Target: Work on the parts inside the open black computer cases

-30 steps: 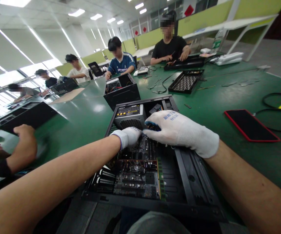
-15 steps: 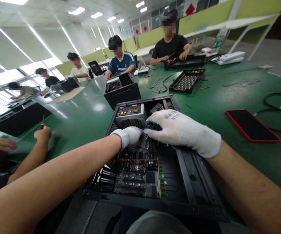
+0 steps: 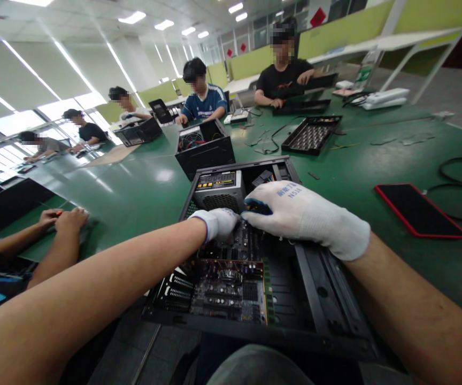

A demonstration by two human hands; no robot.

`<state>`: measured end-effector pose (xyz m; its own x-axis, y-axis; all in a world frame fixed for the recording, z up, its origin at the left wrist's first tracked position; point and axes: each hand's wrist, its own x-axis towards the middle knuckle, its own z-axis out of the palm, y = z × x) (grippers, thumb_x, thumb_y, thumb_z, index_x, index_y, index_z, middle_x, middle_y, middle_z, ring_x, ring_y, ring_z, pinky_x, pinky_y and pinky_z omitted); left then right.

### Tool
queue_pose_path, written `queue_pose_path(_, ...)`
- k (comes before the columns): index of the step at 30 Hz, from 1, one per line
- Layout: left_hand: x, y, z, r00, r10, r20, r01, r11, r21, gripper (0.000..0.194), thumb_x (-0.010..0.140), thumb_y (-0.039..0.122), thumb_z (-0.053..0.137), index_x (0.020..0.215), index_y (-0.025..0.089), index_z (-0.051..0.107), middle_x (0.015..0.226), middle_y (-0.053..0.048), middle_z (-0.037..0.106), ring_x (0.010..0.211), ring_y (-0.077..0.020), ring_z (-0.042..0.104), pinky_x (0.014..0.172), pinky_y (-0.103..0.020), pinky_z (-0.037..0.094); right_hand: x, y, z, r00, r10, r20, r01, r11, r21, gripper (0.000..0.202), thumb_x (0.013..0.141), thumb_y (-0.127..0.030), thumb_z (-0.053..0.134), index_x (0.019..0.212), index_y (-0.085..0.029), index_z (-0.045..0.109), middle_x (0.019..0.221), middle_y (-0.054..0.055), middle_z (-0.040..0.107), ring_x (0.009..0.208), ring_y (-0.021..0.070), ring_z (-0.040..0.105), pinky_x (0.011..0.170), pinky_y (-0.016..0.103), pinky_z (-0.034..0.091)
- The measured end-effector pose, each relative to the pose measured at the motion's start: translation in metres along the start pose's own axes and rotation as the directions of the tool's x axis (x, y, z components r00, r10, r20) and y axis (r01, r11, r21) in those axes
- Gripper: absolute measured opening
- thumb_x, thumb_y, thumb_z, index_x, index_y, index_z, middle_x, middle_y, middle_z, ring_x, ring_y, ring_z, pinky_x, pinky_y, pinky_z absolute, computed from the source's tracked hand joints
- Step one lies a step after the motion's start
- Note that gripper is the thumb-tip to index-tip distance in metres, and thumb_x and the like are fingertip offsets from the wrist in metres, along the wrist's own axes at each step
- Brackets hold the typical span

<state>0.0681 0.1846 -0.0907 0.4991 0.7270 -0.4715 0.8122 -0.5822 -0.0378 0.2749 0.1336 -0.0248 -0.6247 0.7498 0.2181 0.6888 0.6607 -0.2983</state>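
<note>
An open black computer case [image 3: 327,289] lies in front of me, with a motherboard [image 3: 223,289] inside and a silver-grey power supply [image 3: 225,199] at its far left. My left hand [image 3: 221,223], in a white glove, reaches in just in front of the power supply; its fingertips are bent down and hard to see. Close to its right, my right hand [image 3: 281,208], also gloved in white, has thumb and fingers curled around something dark I cannot make out, perhaps a part or cables. A green memory stick [image 3: 269,291] stands at the board's right edge.
On the green table [image 3: 135,187] lie a red-edged black tablet [image 3: 421,210], a black cable [image 3: 451,184] and a black drive cage or panel [image 3: 312,133]. A second case [image 3: 207,149] stands beyond mine. People work around the table; a neighbour's hands [image 3: 68,219] are at the left.
The view has shifted slightly, while both my hands keep nearly the same place in the case. At left, the neighbour's hands have come together; the person across has raised a black panel.
</note>
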Motion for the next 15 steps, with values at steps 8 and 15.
queue_pose_path(8,-0.016,0.006,-0.015,0.998,-0.061,0.031,0.061,0.998,0.007,0.075,0.068,0.039,0.086,0.134,0.016,0.060,0.133,-0.016,0.071,0.118,-0.0338,0.071,0.100,-0.038,0.058,-0.007,-0.004,-0.005,0.996,0.034,-0.087,-0.022,0.991,0.132,0.040,0.099,-0.052,0.056,0.113,-0.020,0.075,0.109,0.008,0.077,0.099,0.0236,0.070,0.087,0.034,0.052)
queue_pose_path(15,-0.061,0.015,-0.034,0.982,-0.032,-0.184,0.017,0.997,-0.080,0.047,0.092,0.044,0.055,0.128,0.013,0.058,0.122,-0.019,0.074,0.112,-0.0324,0.074,0.093,-0.038,0.059,-0.067,-0.003,0.003,0.948,0.237,-0.213,-0.192,0.959,0.209,0.055,0.089,-0.065,0.062,0.134,-0.034,0.070,0.150,0.008,0.061,0.138,0.0368,0.056,0.119,0.057,0.043)
